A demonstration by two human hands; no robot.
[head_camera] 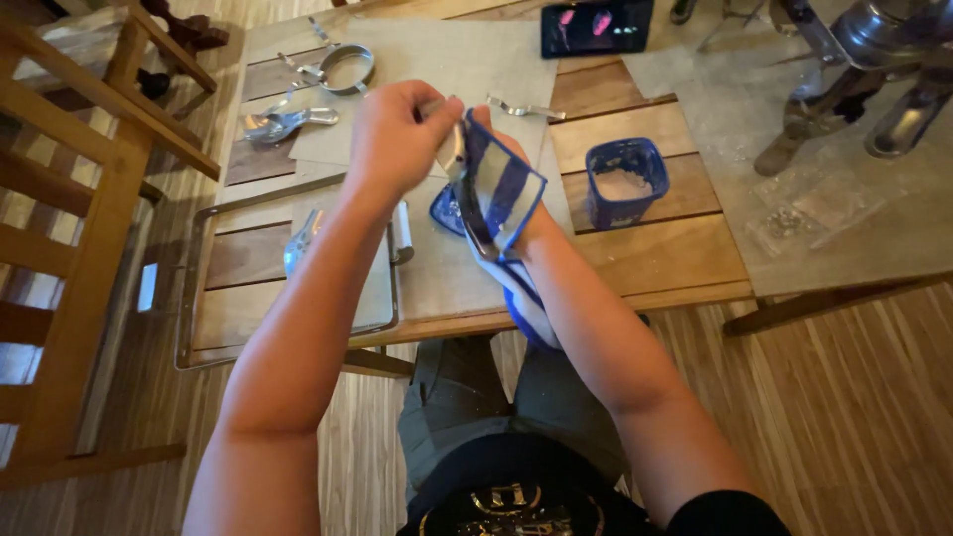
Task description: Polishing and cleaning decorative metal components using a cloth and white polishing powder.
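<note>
Left hand (399,139) closed tight on a small shiny metal piece (456,151), held up over the tabletop (655,248). Right hand (496,149) wrapped in a blue and white striped cloth (506,199), pressed against that piece. Just beside, on the right, a blue tub (623,182) with white stuff inside. Farther back, a metal ring (347,67) and a spoon (283,123) lying flat.

Both hands on striped cloth (501,189)
</note>
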